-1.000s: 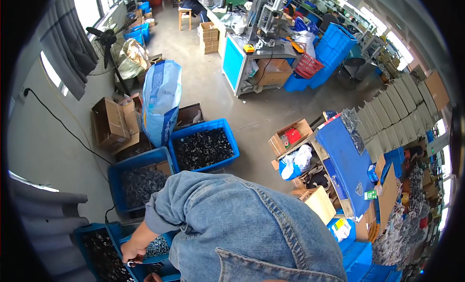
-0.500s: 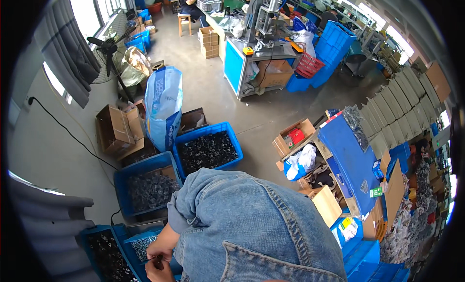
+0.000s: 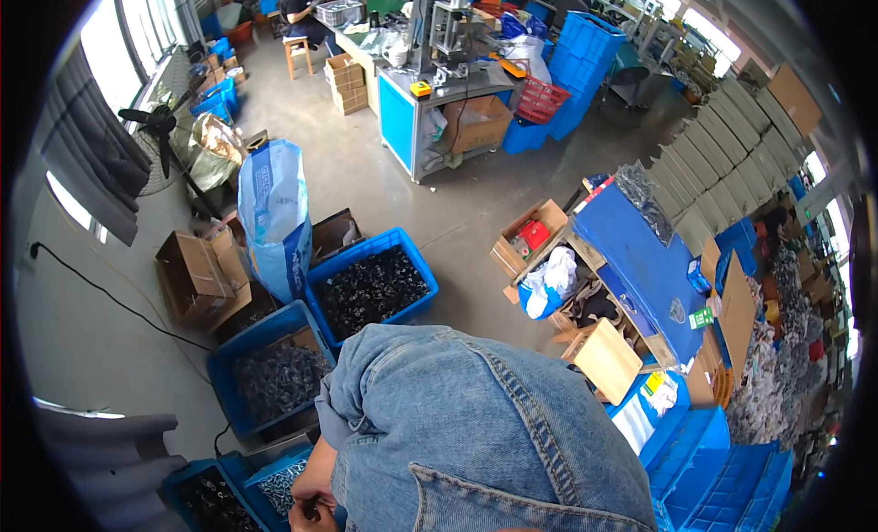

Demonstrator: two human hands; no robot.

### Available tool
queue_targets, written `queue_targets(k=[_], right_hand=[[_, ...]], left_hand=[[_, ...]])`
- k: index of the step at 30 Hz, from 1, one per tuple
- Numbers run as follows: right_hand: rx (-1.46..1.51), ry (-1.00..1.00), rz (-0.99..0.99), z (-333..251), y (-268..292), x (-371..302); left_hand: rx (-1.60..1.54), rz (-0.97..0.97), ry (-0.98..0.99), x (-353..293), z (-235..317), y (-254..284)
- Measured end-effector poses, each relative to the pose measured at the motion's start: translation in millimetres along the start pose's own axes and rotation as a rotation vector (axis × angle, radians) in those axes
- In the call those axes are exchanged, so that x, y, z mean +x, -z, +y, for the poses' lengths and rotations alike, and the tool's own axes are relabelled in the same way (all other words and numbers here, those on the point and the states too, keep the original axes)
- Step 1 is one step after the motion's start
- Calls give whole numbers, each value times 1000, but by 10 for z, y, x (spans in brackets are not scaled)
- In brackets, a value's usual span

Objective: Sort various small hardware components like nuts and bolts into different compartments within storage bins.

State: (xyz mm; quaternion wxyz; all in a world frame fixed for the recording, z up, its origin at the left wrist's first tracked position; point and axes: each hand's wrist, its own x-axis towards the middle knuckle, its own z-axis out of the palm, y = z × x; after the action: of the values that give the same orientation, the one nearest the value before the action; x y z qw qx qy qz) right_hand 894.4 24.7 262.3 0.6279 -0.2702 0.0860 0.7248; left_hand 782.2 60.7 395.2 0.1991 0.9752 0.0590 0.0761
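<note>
At the lower left my right hand (image 3: pixel 314 484) reaches down from a rolled denim sleeve (image 3: pixel 439 413), fingers closed on a small dark part (image 3: pixel 313 508). My left hand (image 3: pixel 311 524) meets it from below, closed around the same part and cut off by the picture's lower edge. The part's exact kind is too small to make out. Just left of the hands, a small blue tray (image 3: pixel 251 482) holds many shiny silver screw-like pieces (image 3: pixel 282 486). Beyond that stands a blue bin of black parts (image 3: pixel 212 500).
Ahead are a blue bin of clear plastic pieces (image 3: pixel 274 377) and another of black parts (image 3: pixel 370 290). A blue-and-white sack (image 3: pixel 273 203), cardboard boxes (image 3: pixel 197 276) and a fan (image 3: pixel 160 134) line the left wall. On the right stands a blue-topped bench (image 3: pixel 640 258).
The view has shifted, so the room sits further left in it. My hands appear slightly lower, still together around the dark part.
</note>
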Motion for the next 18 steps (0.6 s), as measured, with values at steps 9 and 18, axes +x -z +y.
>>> queue_targets(k=[9,18], right_hand=[[-20,40,0,-52,-63,44],[-39,54,-22,-73,-167,149]], left_hand=[[-76,-26,31,103,12,37],[66,134,-107,126,-111,44]])
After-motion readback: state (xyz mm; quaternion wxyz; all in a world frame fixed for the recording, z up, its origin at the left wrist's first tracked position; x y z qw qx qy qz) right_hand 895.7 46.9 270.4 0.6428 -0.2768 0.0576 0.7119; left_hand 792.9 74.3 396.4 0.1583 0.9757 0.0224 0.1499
